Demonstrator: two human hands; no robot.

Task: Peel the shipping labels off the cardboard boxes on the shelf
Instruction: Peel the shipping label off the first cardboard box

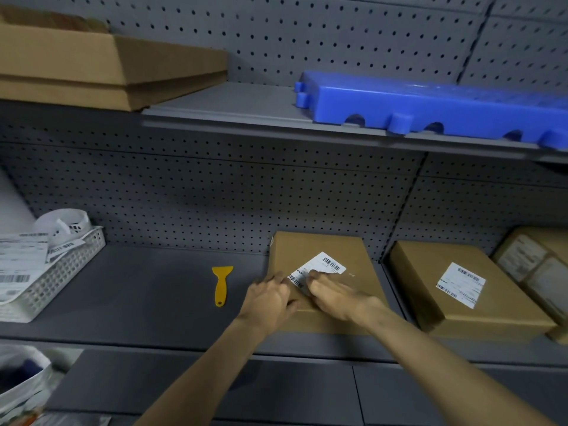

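Item: shipping label (319, 267), white, barcoded, on top of the cardboard box (322, 250) at centre of the grey shelf (153, 287). Long axis runs from 7 to 1 o'clock.
Left hand (270, 298): at the label's 7 o'clock corner, fingers curled onto the box edge, steadying it.
Right hand (330, 295): fingertips on the label's near edge; an actual pinch cannot be told.
Both hands are equally near; the peel likely runs toward 1 o'clock.
Second labelled box (455, 302): at 3 o'clock, untouched.
Yellow scraper (221, 284): at 9 o'clock, idle.
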